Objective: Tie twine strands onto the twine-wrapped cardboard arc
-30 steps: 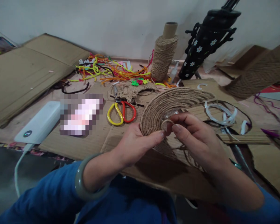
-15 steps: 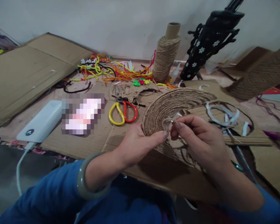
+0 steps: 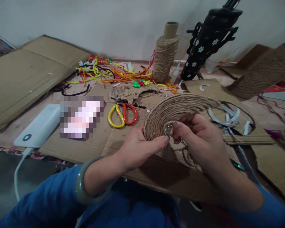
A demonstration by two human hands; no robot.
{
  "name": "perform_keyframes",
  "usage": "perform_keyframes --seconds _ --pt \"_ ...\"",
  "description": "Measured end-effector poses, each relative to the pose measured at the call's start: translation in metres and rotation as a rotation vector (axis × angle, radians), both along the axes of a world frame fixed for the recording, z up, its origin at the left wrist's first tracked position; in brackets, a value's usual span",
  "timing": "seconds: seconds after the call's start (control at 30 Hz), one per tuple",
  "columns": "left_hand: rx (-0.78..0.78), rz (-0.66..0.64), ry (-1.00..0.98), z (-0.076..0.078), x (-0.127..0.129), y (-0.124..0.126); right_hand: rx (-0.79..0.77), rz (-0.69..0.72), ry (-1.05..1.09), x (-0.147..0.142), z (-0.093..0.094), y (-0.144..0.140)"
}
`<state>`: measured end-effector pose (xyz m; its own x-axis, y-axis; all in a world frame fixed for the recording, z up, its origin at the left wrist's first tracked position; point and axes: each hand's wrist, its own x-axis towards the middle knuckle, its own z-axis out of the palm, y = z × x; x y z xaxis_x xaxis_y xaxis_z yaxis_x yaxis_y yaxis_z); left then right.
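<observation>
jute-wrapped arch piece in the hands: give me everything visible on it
The arch piece is a flat half-ring covered in concentric rows of tan jute twine, apparently over cardboard. It is held tilted above the cardboard sheet. The left hand pinches its inner left end; the right hand works at the inner curve, where something small and shiny shows.

Head-worn view, facing down, close over hands (image 3: 171, 139)
</observation>
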<state>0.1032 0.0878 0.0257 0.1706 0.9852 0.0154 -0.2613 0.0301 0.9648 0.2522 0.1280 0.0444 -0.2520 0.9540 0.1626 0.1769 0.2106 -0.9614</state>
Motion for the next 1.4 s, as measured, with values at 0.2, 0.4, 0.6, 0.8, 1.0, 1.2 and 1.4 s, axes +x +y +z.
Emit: perform_keyframes --seconds 0.2,0.4,0.6,0.8,1.0,1.2,1.4 --pt "-0.046 -0.030 -0.069 0.001 0.002 0.000 -0.039 0.016 -0.041 0.000 0.000 0.001" --pt "-0.165 -0.064 -0.079 0.003 0.001 -0.001 -0.121 0.030 0.021 0.006 -0.011 0.002" --pt "-0.199 -0.048 -0.129 0.004 0.000 0.000 -0.162 0.055 0.065 0.003 -0.009 0.000" --pt "-0.240 0.016 -0.219 -0.002 0.000 0.001 -0.113 0.103 -0.021 -0.001 -0.004 -0.001" --pt "-0.148 -0.040 -0.162 0.001 -0.002 0.001 -0.146 0.127 -0.016 0.000 -0.007 -0.002" --pt "-0.143 0.055 -0.201 0.001 -0.002 0.000 -0.036 0.129 -0.035 0.001 -0.004 -0.002" --pt "-0.179 0.141 -0.216 0.001 -0.002 0.000 0.001 0.104 -0.115 0.009 -0.009 -0.002"
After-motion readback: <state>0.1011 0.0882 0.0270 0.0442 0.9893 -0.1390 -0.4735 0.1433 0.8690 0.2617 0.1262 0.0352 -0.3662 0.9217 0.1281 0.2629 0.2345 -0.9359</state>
